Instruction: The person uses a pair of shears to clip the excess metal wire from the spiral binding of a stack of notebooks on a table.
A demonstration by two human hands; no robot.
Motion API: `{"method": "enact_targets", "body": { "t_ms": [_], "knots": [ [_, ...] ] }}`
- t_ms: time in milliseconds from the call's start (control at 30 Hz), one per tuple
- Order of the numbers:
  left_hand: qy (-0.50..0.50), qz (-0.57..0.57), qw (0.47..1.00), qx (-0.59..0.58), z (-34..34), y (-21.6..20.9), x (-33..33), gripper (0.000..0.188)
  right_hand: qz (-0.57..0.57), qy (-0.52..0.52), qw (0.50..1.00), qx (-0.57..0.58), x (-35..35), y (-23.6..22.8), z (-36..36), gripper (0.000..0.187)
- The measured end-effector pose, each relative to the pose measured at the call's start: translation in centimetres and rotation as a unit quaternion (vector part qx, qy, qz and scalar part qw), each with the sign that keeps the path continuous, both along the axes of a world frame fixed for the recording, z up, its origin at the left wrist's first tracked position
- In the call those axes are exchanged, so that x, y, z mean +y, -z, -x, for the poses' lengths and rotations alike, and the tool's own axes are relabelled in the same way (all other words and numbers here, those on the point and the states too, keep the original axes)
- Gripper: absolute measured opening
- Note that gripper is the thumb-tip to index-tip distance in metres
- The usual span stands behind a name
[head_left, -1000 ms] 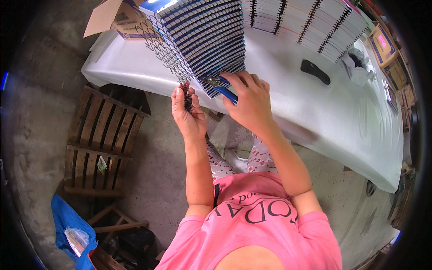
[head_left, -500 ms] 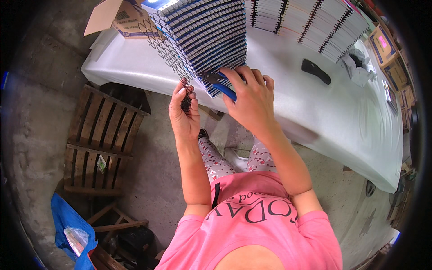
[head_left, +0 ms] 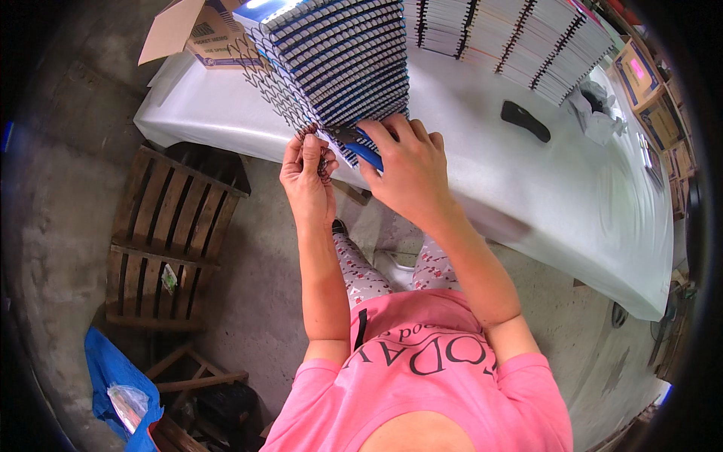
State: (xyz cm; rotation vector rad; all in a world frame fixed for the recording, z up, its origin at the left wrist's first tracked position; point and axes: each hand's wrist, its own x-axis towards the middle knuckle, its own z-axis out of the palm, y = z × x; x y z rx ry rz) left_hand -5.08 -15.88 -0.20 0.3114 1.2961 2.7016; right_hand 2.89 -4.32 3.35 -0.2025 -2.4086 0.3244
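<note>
A tall stack of spiral-bound notebooks (head_left: 343,71) stands at the near edge of the table, its bound side facing me. Long tails of dark coil wire (head_left: 265,89) stick out from the stack's left side. My left hand (head_left: 307,166) is closed around a small bunch of dark coil pieces (head_left: 324,162), its fingertips pinching at the lower coil tails. In my right hand (head_left: 413,169) is a pair of blue-handled pliers (head_left: 369,154). Their dark jaws point left at the stack's lower left corner, close to my left fingertips; whether they touch a wire cannot be told.
More bound books (head_left: 512,38) fill the back of the white-covered table (head_left: 572,203). A black elongated object (head_left: 526,120) lies at right beside crumpled plastic (head_left: 602,124). An open cardboard box (head_left: 215,34) sits at far left. Wooden pallets (head_left: 166,233) and a blue bag (head_left: 120,384) are on the floor.
My right hand and the pliers have shifted slightly left and down along the stack. My left fingers have closed in more tightly, the thumb now pinching near the coil tails.
</note>
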Motion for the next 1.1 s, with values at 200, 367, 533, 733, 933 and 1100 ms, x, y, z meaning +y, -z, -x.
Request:
{"method": "enact_targets", "body": {
  "t_ms": [200, 367, 533, 733, 933, 1100],
  "knots": [
    [-0.025, 0.007, 1.0, 0.011, -0.4, 0.0, 0.3, 0.019, -0.013, 0.01, 0.999, -0.045, 0.1, 0.1, 0.3, 0.042],
    [-0.063, 0.018, 0.998, 0.002, -0.6, -0.2, 0.5, 0.021, 0.09, -0.022, 0.991, -0.091, 0.8, 0.8, 0.5, 0.039],
    [-0.032, -0.02, 0.999, 0.006, -0.5, 0.1, -0.4, 0.025, 0.039, -0.013, 0.999, 0.002, 1.2, 1.1, 0.1, 0.042],
    [-0.012, 0.068, 0.997, 0.033, -1.0, -1.3, -0.9, 0.034, 0.003, 0.002, 1.0, 0.021, 0.8, 0.1, 0.0, 0.046],
    [-0.02, 0.063, 0.997, 0.037, -0.1, -1.2, -0.8, 0.026, 0.021, -0.005, 1.0, -0.023, 0.2, -0.7, 0.2, 0.041],
    [-0.02, 0.056, 0.997, 0.041, 0.0, -1.3, -0.8, 0.02, 0.022, -0.019, 0.998, -0.058, 0.6, -0.7, 0.3, 0.04]
  ]
}}
